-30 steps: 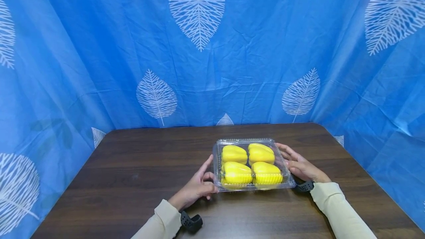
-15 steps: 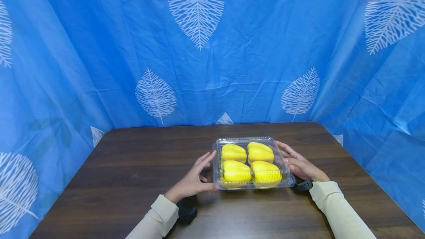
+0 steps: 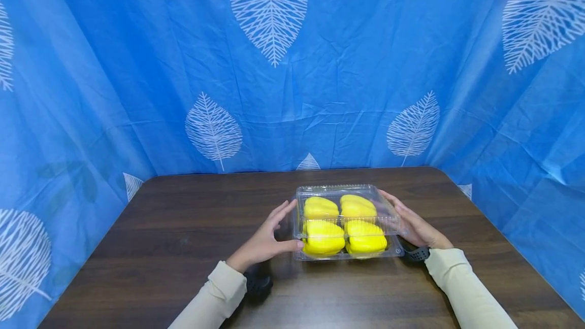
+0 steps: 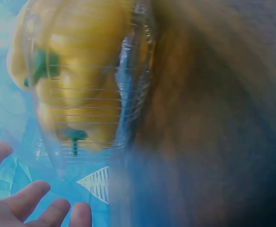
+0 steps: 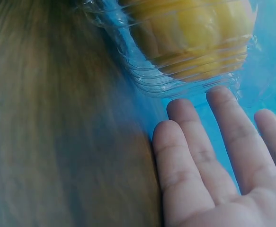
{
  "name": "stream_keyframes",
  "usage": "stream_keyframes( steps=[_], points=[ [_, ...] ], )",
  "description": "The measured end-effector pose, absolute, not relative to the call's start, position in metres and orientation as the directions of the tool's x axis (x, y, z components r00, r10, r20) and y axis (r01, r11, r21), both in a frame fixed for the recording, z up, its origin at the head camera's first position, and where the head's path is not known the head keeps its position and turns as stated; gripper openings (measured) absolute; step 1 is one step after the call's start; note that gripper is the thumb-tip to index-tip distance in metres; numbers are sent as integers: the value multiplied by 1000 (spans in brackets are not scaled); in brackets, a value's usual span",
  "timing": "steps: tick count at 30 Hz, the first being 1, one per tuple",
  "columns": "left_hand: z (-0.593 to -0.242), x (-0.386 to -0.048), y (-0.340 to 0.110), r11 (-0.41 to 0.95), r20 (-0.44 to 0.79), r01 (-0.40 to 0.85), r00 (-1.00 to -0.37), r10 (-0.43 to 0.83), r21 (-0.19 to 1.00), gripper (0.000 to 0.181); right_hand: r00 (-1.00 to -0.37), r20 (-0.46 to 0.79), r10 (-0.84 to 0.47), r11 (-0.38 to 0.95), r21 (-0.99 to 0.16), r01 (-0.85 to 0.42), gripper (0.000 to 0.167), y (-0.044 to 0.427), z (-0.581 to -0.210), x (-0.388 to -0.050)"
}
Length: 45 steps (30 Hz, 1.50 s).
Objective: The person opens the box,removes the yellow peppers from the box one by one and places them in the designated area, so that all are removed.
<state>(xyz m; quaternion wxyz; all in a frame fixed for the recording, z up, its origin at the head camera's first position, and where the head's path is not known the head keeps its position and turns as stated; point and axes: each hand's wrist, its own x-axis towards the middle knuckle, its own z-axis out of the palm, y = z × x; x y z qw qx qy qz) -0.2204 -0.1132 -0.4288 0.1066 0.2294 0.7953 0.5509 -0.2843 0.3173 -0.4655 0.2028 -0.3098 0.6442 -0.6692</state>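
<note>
A clear plastic container (image 3: 396, 251) holds several yellow bell peppers (image 3: 324, 240). Its lid (image 3: 388, 212) is raised at the near side, and the base rim shows below the lid's front edge. My left hand (image 3: 258, 245) is at the container's left side, thumb extended to the near left corner and fingers reaching toward the far left one. In the left wrist view, that hand's fingers (image 4: 29, 201) are spread beside the plastic. My right hand (image 3: 418, 230) lies along the right side, partly behind the plastic; its fingers (image 5: 239, 130) look extended in the right wrist view.
The dark wooden table (image 3: 192, 217) extends around the container. Blue curtains (image 3: 338, 80) printed with white leaves hang behind it and on both sides. A black band is at each wrist.
The lid's near edge has lifted away from the base. My left hand's fingers have straightened and spread from a more curled pose, and its thumb has risen slightly. My right hand has barely moved.
</note>
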Motion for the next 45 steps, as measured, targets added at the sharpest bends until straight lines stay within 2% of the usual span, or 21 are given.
stream_keyframes(
  steps=[3,9,12,16,22,33,45],
  points=[
    [-425,-223,-112,288,93,256,-873,479,923,100,-716,172,-677,-153,-984,-92,52,318,-466,-283],
    [-419,-229,-109,289,119,281,-873,473,915,100,-769,140,-623,-203,-979,-14,65,319,-469,-282],
    [-416,-233,-108,286,127,285,-876,465,915,99,-772,131,-622,-163,-986,-36,66,318,-470,-283],
    [-411,-240,-105,285,130,277,-886,444,918,98,-753,151,-641,-121,-988,-95,58,316,-469,-284],
    [-404,-250,-102,283,117,249,-903,413,926,95,-735,173,-656,-121,-985,-124,53,313,-467,-283],
    [-397,-267,-103,257,135,258,-901,413,931,92,-750,152,-643,-106,-988,-110,53,313,-467,-283],
    [-396,-280,-95,188,93,169,-930,357,967,92,-734,169,-658,-132,-985,-108,51,314,-468,-284]
  ],
)
